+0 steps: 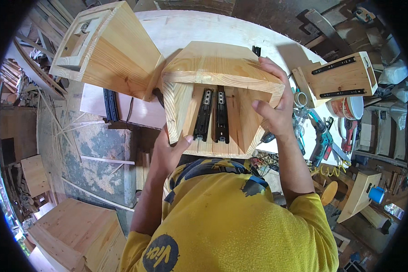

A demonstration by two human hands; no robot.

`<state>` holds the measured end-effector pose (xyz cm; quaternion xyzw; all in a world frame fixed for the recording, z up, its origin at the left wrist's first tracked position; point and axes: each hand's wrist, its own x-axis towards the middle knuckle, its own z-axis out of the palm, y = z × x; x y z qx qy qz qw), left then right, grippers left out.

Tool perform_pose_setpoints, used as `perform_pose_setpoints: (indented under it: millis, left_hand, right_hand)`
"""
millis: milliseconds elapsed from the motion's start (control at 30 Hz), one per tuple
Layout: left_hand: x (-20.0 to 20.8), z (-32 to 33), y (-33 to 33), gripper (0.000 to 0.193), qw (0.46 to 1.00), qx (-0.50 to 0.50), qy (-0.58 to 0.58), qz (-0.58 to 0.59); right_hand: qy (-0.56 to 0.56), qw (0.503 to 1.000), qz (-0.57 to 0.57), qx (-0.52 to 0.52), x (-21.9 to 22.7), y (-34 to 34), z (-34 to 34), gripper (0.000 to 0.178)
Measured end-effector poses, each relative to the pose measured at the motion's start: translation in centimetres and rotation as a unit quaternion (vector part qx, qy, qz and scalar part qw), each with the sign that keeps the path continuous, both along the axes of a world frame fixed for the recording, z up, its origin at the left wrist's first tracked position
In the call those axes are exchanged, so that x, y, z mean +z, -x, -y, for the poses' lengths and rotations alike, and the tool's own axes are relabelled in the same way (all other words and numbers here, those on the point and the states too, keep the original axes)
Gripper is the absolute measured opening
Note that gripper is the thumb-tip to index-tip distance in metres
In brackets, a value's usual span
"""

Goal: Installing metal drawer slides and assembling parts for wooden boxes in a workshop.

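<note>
An open-fronted box of pale wood (217, 56) is held in front of my body, its open side facing me. My left hand (164, 153) grips the lower left edge, thumb inside the rim. On the upper right edge is my right hand (278, 106), its thumb at the opening and its fingers over the outside. Two black metal drawer slides, a left one (203, 115) and a right one (221, 118), lie side by side inside the box. Whether they are fastened there I cannot tell.
A larger wooden box (122, 56) stands at the left on the pale worktable (181, 27), near more black slides (109, 105). A drawer with slides (342, 77), a bucket (356, 108), a tape roll (300, 99) and a green power tool (321, 136) are at the right.
</note>
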<state>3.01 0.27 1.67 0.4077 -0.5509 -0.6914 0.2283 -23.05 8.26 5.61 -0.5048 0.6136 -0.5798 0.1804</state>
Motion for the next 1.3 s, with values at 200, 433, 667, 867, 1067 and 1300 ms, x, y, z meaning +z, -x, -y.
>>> perform_pose_setpoints:
  millis: [200,433,667,867,1067,1300]
  left_hand:
    - [6.3,-0.5,0.2,0.045,0.951,0.022,0.288,0.112]
    - [7.9,2.0,10.8,0.071,0.964,-0.031,-0.138,-0.225]
    - [7.1,2.6,14.8,0.057,0.919,0.024,-0.176,-0.351]
    - [8.5,2.7,15.1,0.043,0.915,0.041,-0.193,-0.352]
    - [7.3,2.1,11.1,0.025,0.921,-0.128,0.367,-0.023]
    - [13.0,5.1,10.9,0.036,0.96,-0.028,-0.226,-0.164]
  right_hand:
    - [0.027,0.997,0.07,-0.018,-0.2,0.1,0.7,0.062]
    - [0.058,0.994,0.091,0.013,-0.7,0.6,1.5,0.061]
    - [0.096,0.994,0.047,0.025,-1.2,1.1,1.5,0.06]
    - [0.098,0.992,0.069,0.045,-2.6,4.7,1.5,0.062]
    - [-0.092,0.991,0.041,-0.091,-3.5,11.6,1.6,0.042]
    - [-0.246,0.909,0.33,0.062,-3.5,15.5,1.8,0.056]
